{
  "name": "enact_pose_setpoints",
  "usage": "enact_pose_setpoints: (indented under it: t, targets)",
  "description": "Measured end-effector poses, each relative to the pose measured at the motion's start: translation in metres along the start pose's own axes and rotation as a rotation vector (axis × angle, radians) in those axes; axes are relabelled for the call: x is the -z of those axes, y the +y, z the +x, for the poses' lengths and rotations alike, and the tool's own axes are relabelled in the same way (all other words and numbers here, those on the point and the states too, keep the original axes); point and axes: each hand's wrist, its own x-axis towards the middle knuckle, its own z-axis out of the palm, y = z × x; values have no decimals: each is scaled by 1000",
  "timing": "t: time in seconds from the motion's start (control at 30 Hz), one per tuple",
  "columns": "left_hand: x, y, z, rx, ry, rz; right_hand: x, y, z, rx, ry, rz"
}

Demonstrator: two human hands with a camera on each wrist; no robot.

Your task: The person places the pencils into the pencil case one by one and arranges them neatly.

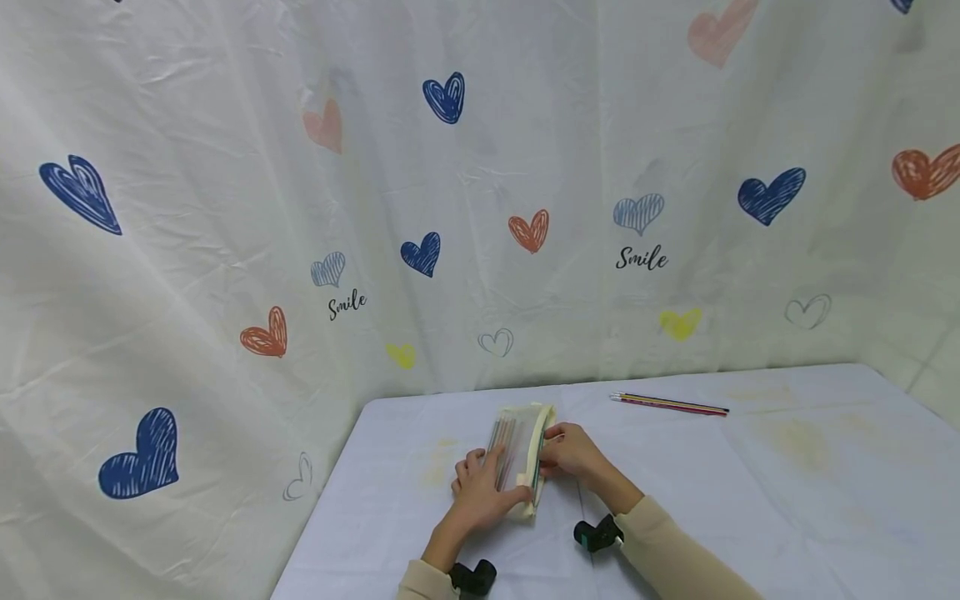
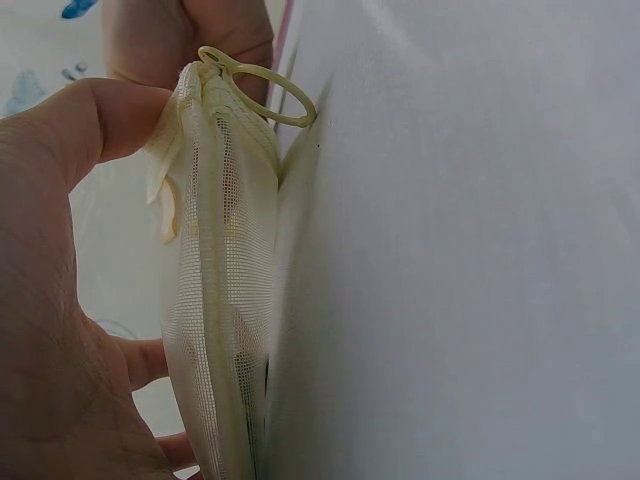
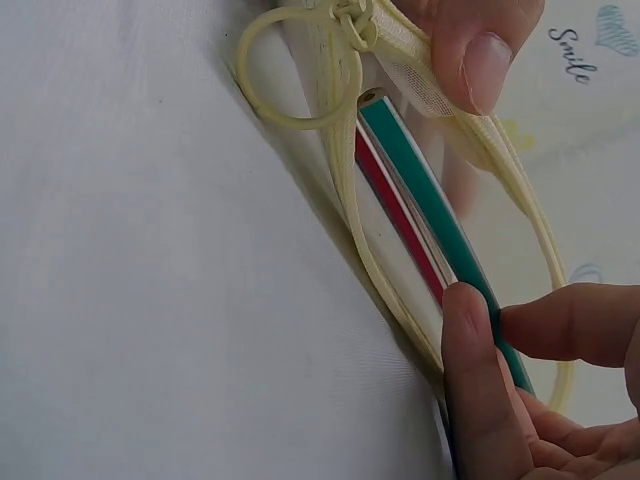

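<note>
A cream mesh zip pencil case (image 1: pixel 525 421) lies on the table, slanted, with pencils showing through its side. My left hand (image 1: pixel 480 492) grips it, the thumb on the zip edge near the ring pull (image 3: pixel 290 70) and the other fingers spread over the mesh. Along the right side the zip gapes open. At that gap my right hand (image 1: pixel 572 450) pinches a green pencil (image 3: pixel 420 180) between thumb and fingers. Beside the green one, inside the opening, runs a red-and-white pencil (image 3: pixel 395 205). The left wrist view shows the case edge-on, its mesh (image 2: pixel 240 260) hiding most of the contents.
A few dark and red pencils (image 1: pixel 667 405) lie together near the table's back edge, right of the case. A white cloth (image 1: pixel 750 500) covers the table. Behind it hangs a white curtain (image 1: pixel 570 167) printed with hearts. Black wrist cameras (image 1: pixel 597 533) sit close to the tabletop.
</note>
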Motion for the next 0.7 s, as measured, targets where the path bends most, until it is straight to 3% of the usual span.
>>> enact_pose_setpoints:
  t: [0.4, 0.7]
  targets:
    - [3, 4, -2, -7, -2, -5, -4, -2, 2, -19, 36, -44]
    - [4, 5, -3, -11, -4, -3, -3, 0, 2, -11, 14, -35]
